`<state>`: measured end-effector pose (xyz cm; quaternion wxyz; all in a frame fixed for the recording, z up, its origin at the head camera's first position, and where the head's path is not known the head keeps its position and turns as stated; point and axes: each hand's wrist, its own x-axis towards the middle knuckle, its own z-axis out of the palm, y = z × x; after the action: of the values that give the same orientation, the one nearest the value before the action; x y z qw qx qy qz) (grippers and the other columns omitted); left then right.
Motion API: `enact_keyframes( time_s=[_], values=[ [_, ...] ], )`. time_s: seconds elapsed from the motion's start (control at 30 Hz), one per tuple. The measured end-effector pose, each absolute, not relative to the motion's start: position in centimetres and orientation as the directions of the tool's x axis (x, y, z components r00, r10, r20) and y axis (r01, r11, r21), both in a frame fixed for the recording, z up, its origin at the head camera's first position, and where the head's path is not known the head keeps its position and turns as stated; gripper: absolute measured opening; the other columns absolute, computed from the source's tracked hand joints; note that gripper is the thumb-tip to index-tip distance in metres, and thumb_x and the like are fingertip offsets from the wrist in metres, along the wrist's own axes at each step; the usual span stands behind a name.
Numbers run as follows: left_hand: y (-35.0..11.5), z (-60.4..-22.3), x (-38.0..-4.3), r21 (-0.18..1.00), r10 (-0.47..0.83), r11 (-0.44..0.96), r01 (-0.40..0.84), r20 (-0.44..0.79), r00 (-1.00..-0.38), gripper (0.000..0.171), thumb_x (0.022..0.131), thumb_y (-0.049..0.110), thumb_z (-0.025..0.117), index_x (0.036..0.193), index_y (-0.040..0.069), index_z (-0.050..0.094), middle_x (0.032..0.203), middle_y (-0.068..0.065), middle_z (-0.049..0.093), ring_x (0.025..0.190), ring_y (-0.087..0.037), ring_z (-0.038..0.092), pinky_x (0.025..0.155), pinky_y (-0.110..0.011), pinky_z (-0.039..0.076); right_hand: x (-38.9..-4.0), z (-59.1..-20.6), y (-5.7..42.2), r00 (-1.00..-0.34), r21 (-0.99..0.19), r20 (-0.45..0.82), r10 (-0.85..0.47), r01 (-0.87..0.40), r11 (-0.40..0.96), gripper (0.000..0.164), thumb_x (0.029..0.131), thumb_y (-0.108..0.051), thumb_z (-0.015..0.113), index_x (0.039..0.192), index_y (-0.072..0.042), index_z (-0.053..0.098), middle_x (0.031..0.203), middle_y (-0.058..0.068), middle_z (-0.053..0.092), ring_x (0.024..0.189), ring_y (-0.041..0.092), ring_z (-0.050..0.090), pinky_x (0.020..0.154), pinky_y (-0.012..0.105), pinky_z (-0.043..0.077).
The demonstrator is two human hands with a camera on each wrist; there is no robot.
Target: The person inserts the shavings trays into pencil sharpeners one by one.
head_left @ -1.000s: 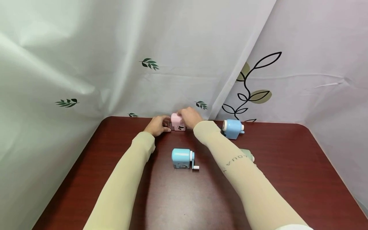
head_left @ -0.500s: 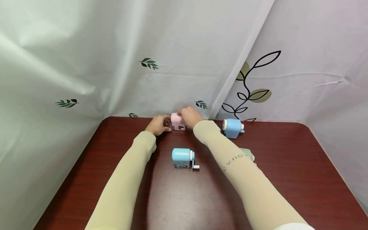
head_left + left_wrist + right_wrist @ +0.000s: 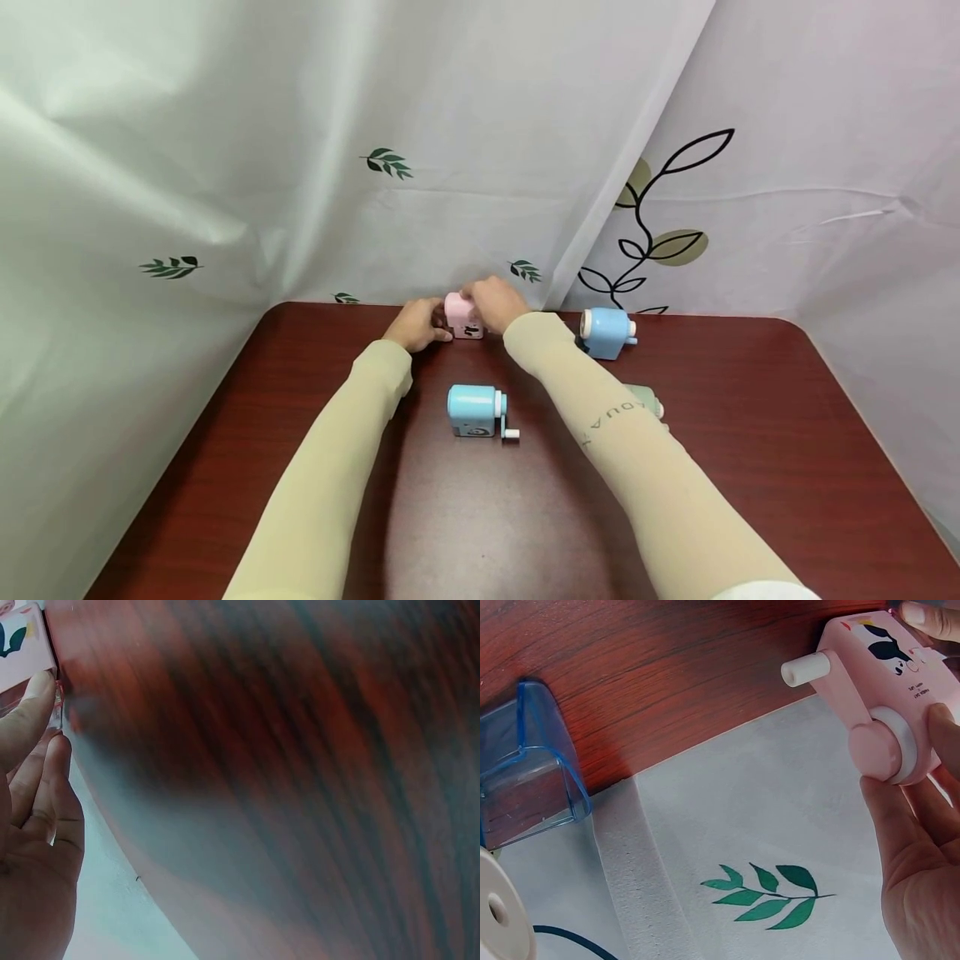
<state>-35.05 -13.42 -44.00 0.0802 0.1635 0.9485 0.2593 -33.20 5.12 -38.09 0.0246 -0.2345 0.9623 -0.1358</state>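
Note:
Against the back curtain stands a pink crank pencil sharpener (image 3: 467, 323) with a panda print. From above and the right, my right hand (image 3: 495, 305) grips its body, fingers and thumb around it near the crank end in the right wrist view. At its left end is my left hand (image 3: 415, 325). Thumb and fingers there pinch a clear drawer (image 3: 57, 712) at the sharpener's end, seen in the left wrist view. The white crank knob (image 3: 806, 670) points away from my right hand. My palm hides part of the drawer.
A turquoise sharpener (image 3: 472, 410) stands mid-table, nearer me. To the right stands a blue sharpener (image 3: 606, 333), its clear blue drawer (image 3: 532, 769) showing in the right wrist view. My right sleeve partly covers a green one (image 3: 645, 400). A white curtain (image 3: 480, 208) borders the table (image 3: 480, 517).
My left hand has shifted slightly right, closer to the pink sharpener, and the clear drawer sticks out less. The right hand stays on the sharpener with little movement.

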Motion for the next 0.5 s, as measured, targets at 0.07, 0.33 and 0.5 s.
enact_keyframes(
  time_s=[0.07, 0.33, 0.5],
  values=[
    [-13.44, -43.89, -34.97, 0.517, 0.348, 0.815, 0.262, -0.075, -0.934, 0.046, 0.087, 0.012, 0.080, 0.127, 0.001, 0.061, 0.108, -0.013, 0.070, 0.103, -0.027, 0.065, 0.093, -0.041, 0.051, -33.21, -38.11, 5.02, -0.889, -0.273, 0.017, -0.458, -0.445, 0.853, 0.036, 0.096, -0.013, 0.069, 0.132, -0.009, 0.066, 0.127, 0.010, 0.068, 0.115, 0.025, 0.063, 0.098, 0.037, 0.050],
    [-13.30, -43.67, -34.87, 0.512, 0.347, 0.818, 0.261, -0.077, -0.935, 0.046, 0.087, 0.013, 0.080, 0.127, 0.001, 0.061, 0.106, -0.013, 0.070, 0.101, -0.027, 0.065, 0.091, -0.040, 0.051, -33.18, -38.05, 4.98, -0.889, -0.277, 0.016, -0.458, -0.444, 0.852, 0.036, 0.096, -0.013, 0.070, 0.132, -0.009, 0.066, 0.127, 0.010, 0.068, 0.113, 0.025, 0.063, 0.098, 0.037, 0.050],
    [-13.11, -43.60, -34.81, 0.506, 0.361, 0.813, 0.288, -0.051, -0.931, 0.043, 0.086, 0.012, 0.082, 0.122, -0.001, 0.063, 0.102, -0.012, 0.071, 0.097, -0.026, 0.066, 0.089, -0.039, 0.052, -33.17, -38.10, 5.02, -0.888, -0.276, 0.023, -0.459, -0.447, 0.851, 0.036, 0.096, -0.012, 0.069, 0.132, -0.009, 0.067, 0.126, 0.009, 0.068, 0.113, 0.025, 0.063, 0.099, 0.037, 0.050]
  ],
)
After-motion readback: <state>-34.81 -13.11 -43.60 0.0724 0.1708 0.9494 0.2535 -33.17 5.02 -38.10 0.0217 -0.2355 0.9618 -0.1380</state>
